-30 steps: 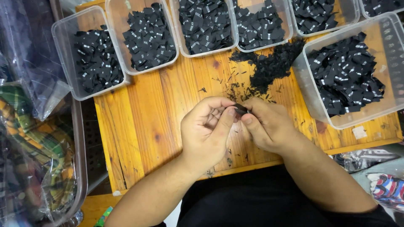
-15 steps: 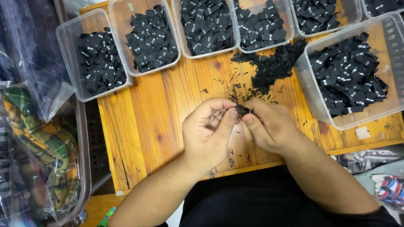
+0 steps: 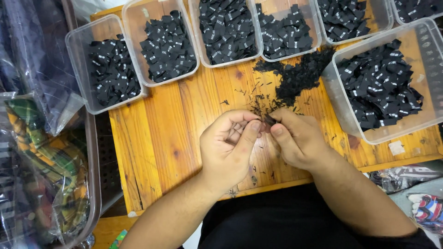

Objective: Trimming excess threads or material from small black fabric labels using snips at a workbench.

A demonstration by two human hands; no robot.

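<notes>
a: status on the hands?
b: left hand (image 3: 230, 147) and right hand (image 3: 295, 138) meet over the middle of the wooden table (image 3: 157, 138). both pinch one small black fabric tag (image 3: 269, 120) between thumb and fingertips. so the grip of each hand is closed on that tag.

a: where is the tag exactly?
b: between the two thumbs, held just above the table, near the front edge of the loose pile of black scraps (image 3: 295, 78). mostly hidden by the fingers, only a dark corner shows.

a: what's around?
b: row of clear plastic tubs along the far side, each holding black folded tags with small white marks. leftmost tub (image 3: 76, 50) sits at the table's left corner, next tub (image 3: 134, 18) just beside it, touching. a larger clear tub (image 3: 427, 46) on the right, also full of black tags, well apart from the hands. black threads and bits scattered on the wood between pile and hands.

a: off the table?
b: left side, a clear plastic bag (image 3: 41, 175) with green and yellow plaid fabric inside. a small white scrap (image 3: 396, 147) lies near the table's right front edge.
</notes>
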